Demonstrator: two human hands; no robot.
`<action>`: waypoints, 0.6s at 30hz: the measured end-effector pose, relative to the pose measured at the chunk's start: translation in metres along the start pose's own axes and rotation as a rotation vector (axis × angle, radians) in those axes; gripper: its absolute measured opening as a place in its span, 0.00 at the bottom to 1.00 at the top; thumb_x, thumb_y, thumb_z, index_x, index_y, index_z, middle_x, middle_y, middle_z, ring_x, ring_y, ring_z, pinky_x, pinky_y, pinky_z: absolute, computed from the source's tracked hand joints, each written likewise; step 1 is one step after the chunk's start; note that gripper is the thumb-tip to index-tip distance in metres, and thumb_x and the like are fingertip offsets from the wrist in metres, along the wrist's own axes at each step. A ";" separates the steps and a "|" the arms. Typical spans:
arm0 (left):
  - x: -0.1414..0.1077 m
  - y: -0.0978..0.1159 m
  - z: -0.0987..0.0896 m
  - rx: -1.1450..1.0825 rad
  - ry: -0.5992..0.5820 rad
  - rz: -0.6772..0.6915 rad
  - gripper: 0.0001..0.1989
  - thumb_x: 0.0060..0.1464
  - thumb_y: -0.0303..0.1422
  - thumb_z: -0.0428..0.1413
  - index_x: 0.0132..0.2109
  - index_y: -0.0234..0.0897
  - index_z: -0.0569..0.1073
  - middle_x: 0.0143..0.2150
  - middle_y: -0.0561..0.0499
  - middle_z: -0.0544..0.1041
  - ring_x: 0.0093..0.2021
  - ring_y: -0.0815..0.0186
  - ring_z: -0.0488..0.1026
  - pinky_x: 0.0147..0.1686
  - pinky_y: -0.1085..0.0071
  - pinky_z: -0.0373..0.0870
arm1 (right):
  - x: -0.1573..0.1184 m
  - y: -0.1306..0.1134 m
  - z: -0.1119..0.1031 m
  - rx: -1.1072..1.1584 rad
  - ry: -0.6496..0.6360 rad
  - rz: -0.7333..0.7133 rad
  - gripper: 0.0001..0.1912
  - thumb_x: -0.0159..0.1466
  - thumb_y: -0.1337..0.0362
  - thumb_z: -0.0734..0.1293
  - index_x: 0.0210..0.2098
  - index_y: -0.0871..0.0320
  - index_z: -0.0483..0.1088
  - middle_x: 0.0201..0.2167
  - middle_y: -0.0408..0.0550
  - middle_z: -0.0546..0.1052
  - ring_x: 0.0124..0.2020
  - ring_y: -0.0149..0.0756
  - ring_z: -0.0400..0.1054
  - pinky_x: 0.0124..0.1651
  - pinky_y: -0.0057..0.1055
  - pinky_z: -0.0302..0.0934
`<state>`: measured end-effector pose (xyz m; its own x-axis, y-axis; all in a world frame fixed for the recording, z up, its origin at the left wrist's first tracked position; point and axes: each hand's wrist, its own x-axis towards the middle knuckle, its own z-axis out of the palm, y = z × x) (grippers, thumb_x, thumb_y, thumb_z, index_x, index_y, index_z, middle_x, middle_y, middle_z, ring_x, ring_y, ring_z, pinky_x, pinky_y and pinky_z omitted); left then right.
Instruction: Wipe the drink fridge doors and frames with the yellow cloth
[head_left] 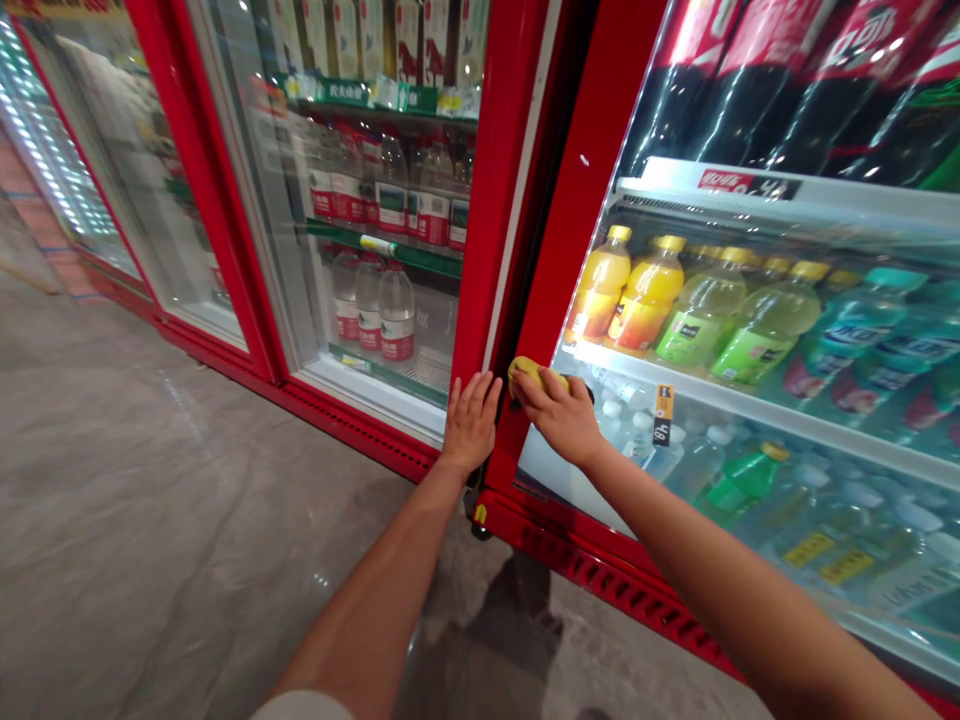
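My right hand (562,415) presses a yellow cloth (526,372) against the red door frame (574,215) of the right-hand drinks fridge, near its lower left corner. Part of the cloth is hidden under my fingers. My left hand (471,425) rests with fingers stretched out on the red frame (491,200) of the neighbouring fridge and holds nothing. A narrow dark gap runs between the two fridges, just right of my left fingertips.
Behind the right glass stand cola bottles (832,80), orange juice bottles (645,295) and other drinks on shelves. Water bottles (396,312) fill part of the left fridge. A red vented base (622,590) runs above the grey floor (150,500). More fridges continue leftward.
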<state>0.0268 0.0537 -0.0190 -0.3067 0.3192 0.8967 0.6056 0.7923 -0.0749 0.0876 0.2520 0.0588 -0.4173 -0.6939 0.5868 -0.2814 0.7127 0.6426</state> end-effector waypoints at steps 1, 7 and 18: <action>0.002 0.001 0.000 -0.009 0.015 -0.016 0.41 0.59 0.21 0.48 0.76 0.37 0.45 0.74 0.40 0.59 0.76 0.54 0.50 0.74 0.42 0.47 | 0.001 -0.001 -0.001 0.000 -0.012 -0.027 0.20 0.72 0.69 0.60 0.60 0.55 0.73 0.66 0.48 0.70 0.62 0.53 0.61 0.49 0.50 0.59; 0.006 0.003 -0.001 -0.033 0.030 -0.024 0.42 0.58 0.21 0.49 0.76 0.38 0.44 0.74 0.39 0.58 0.76 0.53 0.50 0.74 0.42 0.47 | 0.016 0.017 -0.012 0.066 -0.032 -0.005 0.21 0.72 0.68 0.61 0.62 0.52 0.70 0.67 0.48 0.70 0.61 0.50 0.61 0.48 0.46 0.57; 0.012 0.022 0.000 -0.011 0.032 -0.062 0.41 0.59 0.21 0.49 0.76 0.36 0.45 0.73 0.38 0.61 0.75 0.53 0.53 0.73 0.43 0.53 | 0.008 0.018 -0.021 -0.005 0.007 0.024 0.21 0.72 0.69 0.61 0.62 0.53 0.70 0.65 0.48 0.72 0.60 0.51 0.62 0.48 0.45 0.55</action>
<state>0.0367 0.0746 -0.0096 -0.3205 0.2525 0.9130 0.5941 0.8043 -0.0139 0.0975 0.2567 0.0853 -0.4175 -0.6772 0.6058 -0.2672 0.7288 0.6305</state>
